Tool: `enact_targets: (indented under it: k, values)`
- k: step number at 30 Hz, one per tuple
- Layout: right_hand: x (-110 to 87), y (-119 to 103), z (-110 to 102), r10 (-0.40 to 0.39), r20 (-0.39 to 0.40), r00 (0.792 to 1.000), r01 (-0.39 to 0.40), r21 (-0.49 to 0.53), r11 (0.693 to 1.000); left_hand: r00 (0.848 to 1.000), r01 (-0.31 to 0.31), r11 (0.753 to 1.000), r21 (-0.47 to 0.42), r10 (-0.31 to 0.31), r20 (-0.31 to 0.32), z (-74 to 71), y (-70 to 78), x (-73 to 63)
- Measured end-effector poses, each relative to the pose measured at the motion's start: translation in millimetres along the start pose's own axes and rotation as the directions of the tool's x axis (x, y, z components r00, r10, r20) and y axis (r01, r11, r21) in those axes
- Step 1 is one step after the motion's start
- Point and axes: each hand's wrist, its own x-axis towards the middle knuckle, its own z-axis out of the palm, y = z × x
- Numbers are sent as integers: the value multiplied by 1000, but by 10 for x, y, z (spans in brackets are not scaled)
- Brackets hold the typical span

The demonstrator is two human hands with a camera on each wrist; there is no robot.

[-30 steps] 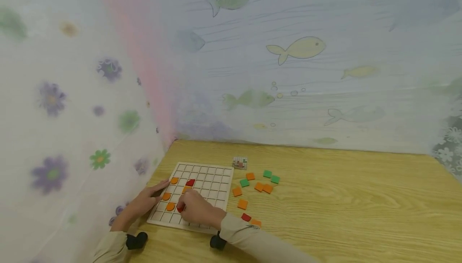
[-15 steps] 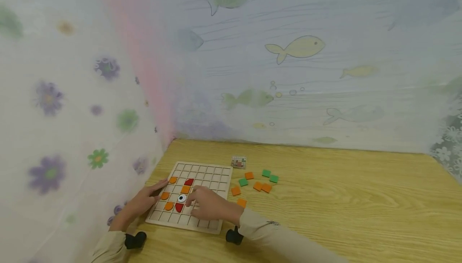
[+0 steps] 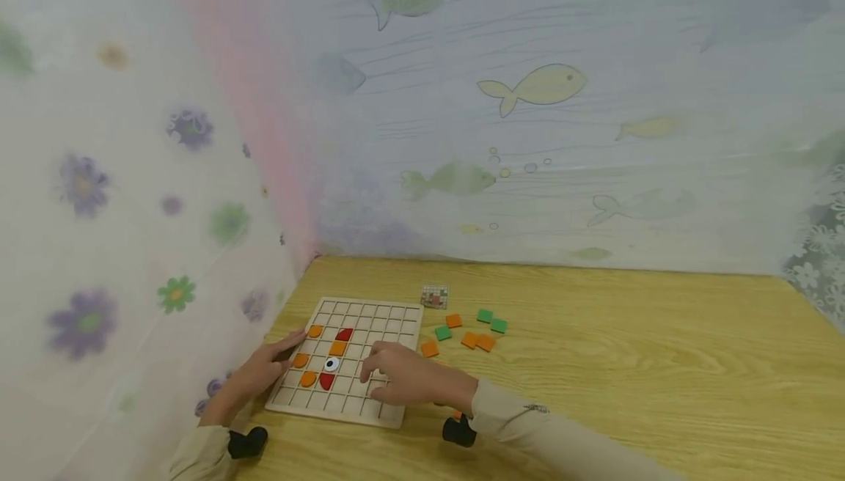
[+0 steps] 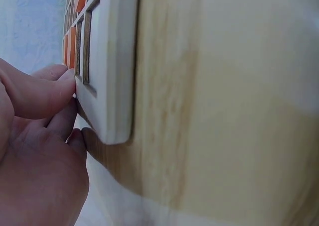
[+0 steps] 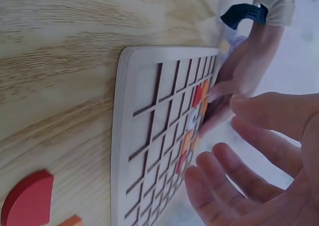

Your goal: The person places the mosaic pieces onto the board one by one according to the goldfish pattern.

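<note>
A wooden grid board [image 3: 389, 331] lies on the table. My left hand [image 3: 260, 371] rests along its left edge, fingers fairly straight, the thumb touching the rim in the left wrist view. My right hand [image 3: 412, 375] hovers over the board's right part, fingers spread and loosely bent, holding nothing. In the grid sit a white eye tile [image 3: 331, 364], an orange square tile [image 3: 337, 348], a red rounded tile [image 3: 343, 334] above it and another red rounded tile [image 3: 326, 381] below the eye. Round-edged orange tiles [image 3: 308, 378] lie along the left columns.
Loose orange tiles [image 3: 469, 340] and green tiles [image 3: 485, 316] lie right of the board. A small pattern card [image 3: 435, 296] is by its top right corner. A loose red quarter-round tile [image 5: 30, 198] shows in the right wrist view. Patterned walls stand behind and left.
My right hand has let go of the red tile at the lower part of the grid and moved right, uncovering the eye tile. My left hand has stayed at the board's edge.
</note>
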Motion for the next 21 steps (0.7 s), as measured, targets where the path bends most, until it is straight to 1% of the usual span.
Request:
enact_targets:
  k: [3,7,11,16,18,21]
  values:
    - [-61,2,-34,-18,3,1000,18,-7,1000,1000,6,1000,3,-6,-6,10,-8,0]
    - [-147,19,-65,-15,7,1000,15,3,1000,1000,1,1000,-8,-1,-6,3,-19,8]
    - [-249,60,-74,16,13,1000,-16,40,999,1000,-12,1000,-16,12,7,0,-29,13]
    - [-405,148,-94,63,1,998,-63,60,996,1000,2,1000,-19,-2,5,8,-33,13]
    - [-475,188,-118,72,-7,997,-72,79,994,1000,2,1000,-13,-3,-4,11,-33,14]
    - [-579,260,-156,79,-18,997,-77,90,993,1000,-12,1000,14,13,-11,10,-33,12]
